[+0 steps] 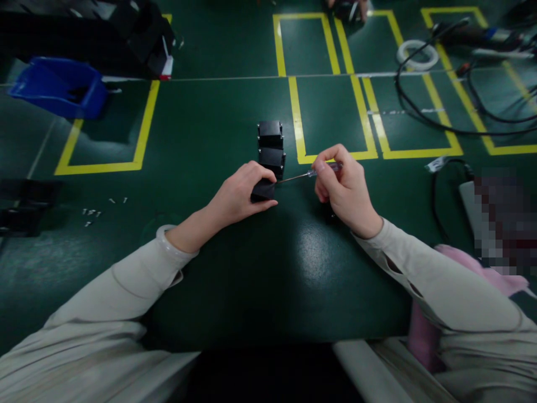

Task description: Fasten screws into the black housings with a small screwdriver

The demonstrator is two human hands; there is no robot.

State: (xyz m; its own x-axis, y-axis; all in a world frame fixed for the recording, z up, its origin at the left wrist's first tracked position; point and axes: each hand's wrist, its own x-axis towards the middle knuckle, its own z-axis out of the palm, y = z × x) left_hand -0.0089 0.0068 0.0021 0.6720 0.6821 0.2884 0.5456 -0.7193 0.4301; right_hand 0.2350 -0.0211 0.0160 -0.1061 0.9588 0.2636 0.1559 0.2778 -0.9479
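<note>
Black and matte, the small block under the left hand is a boxy plastic part, mostly covered by the curled fingers, with only its near corner and front face showing. It sits on the dark green table, at the near end of a short row: two more black blocks of the same look stand just behind it, touching each other, which makes three blocks in all. The left hand is closed down over the nearest one, thumb along its front edge, pressing it to the table. The right hand is curled around a slim screwdriver with a clear handle and thin metal shaft; the fingers pinch the handle, and the shaft points left so that its tip meets the side of the held block. Both arms wear pale grey sleeves, and a pale bangle rings the left wrist. Yellow tape marks out several rectangles on the table beyond the hands. One blue bin lies tilted at the far left, with a dark bulky object behind it. A handful of tiny pale parts is scattered on the table to the left, too small to count surely. At the far right lie black cables and one white ring. Another person's hand shows at the top edge, holding something dark.
</note>
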